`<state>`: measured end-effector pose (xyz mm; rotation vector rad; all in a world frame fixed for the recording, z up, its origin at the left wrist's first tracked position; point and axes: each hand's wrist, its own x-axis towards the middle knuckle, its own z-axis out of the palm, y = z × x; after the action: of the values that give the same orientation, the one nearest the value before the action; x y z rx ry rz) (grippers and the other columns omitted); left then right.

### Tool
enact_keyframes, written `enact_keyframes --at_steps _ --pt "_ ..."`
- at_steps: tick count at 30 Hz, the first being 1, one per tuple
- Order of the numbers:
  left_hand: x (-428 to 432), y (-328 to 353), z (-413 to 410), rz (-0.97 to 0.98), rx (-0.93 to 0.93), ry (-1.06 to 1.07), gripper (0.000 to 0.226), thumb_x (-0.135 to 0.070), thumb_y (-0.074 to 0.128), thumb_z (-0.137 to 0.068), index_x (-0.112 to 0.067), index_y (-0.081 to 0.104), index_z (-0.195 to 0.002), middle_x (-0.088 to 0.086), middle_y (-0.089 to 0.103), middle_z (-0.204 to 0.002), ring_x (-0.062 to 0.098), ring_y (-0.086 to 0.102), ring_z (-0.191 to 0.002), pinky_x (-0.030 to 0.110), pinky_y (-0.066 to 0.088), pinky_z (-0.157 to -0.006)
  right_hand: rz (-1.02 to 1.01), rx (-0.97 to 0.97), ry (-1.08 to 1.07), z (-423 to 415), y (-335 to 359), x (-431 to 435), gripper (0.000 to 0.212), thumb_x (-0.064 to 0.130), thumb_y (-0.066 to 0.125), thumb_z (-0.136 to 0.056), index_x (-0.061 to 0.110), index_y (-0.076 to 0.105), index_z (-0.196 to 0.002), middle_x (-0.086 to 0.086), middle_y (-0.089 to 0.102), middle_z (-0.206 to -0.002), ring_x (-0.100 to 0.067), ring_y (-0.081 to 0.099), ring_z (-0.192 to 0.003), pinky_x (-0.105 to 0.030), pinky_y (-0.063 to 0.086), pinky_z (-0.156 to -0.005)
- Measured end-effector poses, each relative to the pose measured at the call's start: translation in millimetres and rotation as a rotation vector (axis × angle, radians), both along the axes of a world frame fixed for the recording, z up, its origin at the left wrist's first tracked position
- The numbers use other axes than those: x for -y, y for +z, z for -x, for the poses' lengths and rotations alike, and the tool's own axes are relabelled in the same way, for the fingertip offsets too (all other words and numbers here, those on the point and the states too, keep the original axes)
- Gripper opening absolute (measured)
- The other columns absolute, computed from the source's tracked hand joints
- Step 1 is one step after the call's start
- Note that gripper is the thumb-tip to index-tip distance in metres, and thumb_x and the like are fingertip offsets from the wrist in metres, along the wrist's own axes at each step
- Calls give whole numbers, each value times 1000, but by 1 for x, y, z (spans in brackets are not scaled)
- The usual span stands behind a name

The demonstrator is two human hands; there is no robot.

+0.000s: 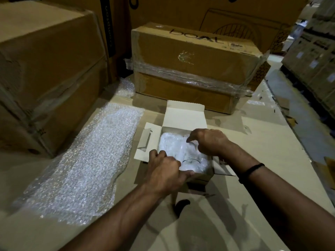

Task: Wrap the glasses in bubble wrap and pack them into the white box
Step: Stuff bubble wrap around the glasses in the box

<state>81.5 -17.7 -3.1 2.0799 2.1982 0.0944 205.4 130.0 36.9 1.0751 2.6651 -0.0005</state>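
Note:
The white box (183, 117) stands open on a cardboard surface, its lid flap raised at the back and side flaps spread. Inside lie glasses wrapped in bubble wrap (174, 147); a round glass rim shows through the wrap near the front. My left hand (165, 169) grips the box's near front edge, thumb along the rim and fingers curled over it onto the wrap. My right hand (208, 141) hovers over the right side of the box with fingers curled down toward the wrapped bundle; whether it holds the wrap I cannot tell.
A long sheet of bubble wrap (85, 163) lies to the left of the box. Large brown cartons (45, 69) stand at the left, and a taped carton (194, 67) sits right behind the box. Stacked boxes (315, 57) line the far right.

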Motion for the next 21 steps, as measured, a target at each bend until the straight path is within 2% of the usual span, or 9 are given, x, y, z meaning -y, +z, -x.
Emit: enact_keyframes --at_steps 2,4,8,11,13,16,19,21 --pt "1 -9 -2 -44 38 -16 79 -78 16 -86 -25 72 -102 -9 67 -108 20 48 -106 42 28 -94 38 41 74 1 -4 10 60 3 47 -85 43 57 -129 13 42 -148 -13 48 -128 -23 40 -72" --pt "-4 -20 -5 19 107 23 79 -80 16 -86 -26 72 -97 -6 65 -103 22 43 -106 44 28 -93 71 103 87 6 -7 17 59 4 45 -88 43 55 -131 14 37 -150 -14 49 -127 -24 38 -71" --pt "-16 -31 -8 93 139 126 104 -91 -5 -68 -25 71 -94 5 61 -101 26 40 -111 52 28 -97 71 232 100 20 -5 15 51 16 44 -96 46 49 -136 12 34 -150 -18 48 -127 -30 47 -89" --pt "-16 -29 -8 141 135 124 107 -93 -3 -64 -26 71 -103 8 60 -109 30 39 -116 53 27 -100 31 327 104 30 -7 18 43 30 44 -100 42 43 -141 7 38 -146 -25 52 -121 -36 50 -91" --pt "-7 -22 -8 116 146 119 96 -91 8 -70 -28 70 -106 6 59 -110 27 37 -114 50 30 -98 28 329 106 34 -6 19 41 29 43 -101 36 45 -141 5 40 -144 -27 54 -120 -36 50 -88" --pt "11 -12 -3 -52 114 58 69 -76 30 -87 -25 69 -112 0 64 -112 22 41 -109 42 29 -96 78 257 110 27 2 14 49 10 44 -95 38 54 -134 7 42 -145 -21 51 -125 -32 48 -87" --pt "19 -11 5 -159 16 15 61 -70 30 -90 -25 70 -100 -6 69 -104 18 48 -104 42 25 -95 86 157 112 18 6 17 52 4 44 -90 39 62 -124 7 45 -142 -18 50 -125 -32 48 -90" --pt "22 -12 10 -176 -17 -6 60 -70 31 -89 -25 70 -95 -7 69 -103 18 50 -104 42 25 -94 94 205 110 19 1 23 49 7 45 -92 38 60 -127 7 45 -139 -21 53 -118 -32 46 -81"
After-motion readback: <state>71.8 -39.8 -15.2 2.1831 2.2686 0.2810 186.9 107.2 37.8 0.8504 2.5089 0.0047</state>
